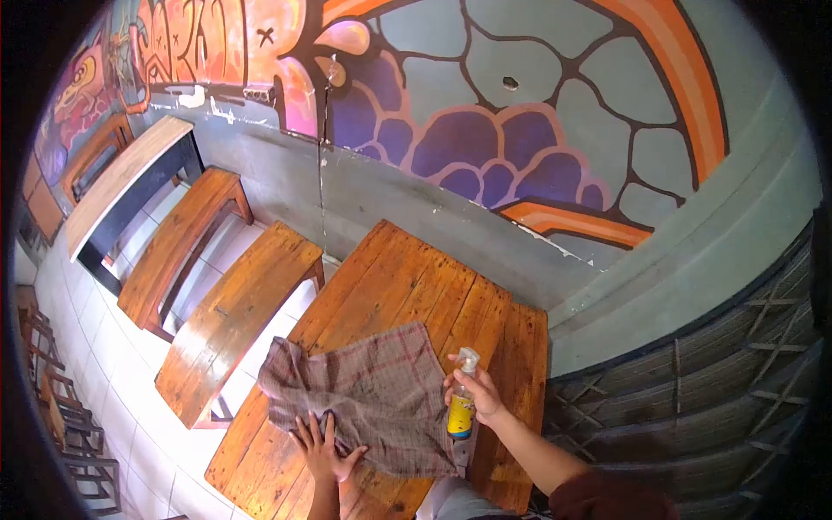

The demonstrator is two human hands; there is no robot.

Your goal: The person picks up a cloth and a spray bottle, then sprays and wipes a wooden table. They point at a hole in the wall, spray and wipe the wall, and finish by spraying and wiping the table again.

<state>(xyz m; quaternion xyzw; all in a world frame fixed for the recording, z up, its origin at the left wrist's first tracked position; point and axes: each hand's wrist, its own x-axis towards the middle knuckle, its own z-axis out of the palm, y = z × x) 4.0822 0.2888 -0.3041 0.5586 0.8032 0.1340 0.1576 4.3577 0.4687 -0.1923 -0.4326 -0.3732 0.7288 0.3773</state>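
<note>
A brownish checked cloth [373, 390] lies spread with some wrinkles on the wooden table [407, 269]. My left hand [328, 451] rests on the cloth's lower left part, its fingers spread. My right hand [477, 394] is wrapped round a clear spray bottle [461, 414] with a yellow label and a white spray head, upright beside the cloth's right edge. Blue shows at the bottle's base.
Two wooden benches [234, 321] [178, 247] and a long narrow table [130, 186] stand at the left. Behind the table runs a painted wall [485, 78]. A dark folding gate [693, 381] is at the right. Several wooden chairs [65, 403] line the far left.
</note>
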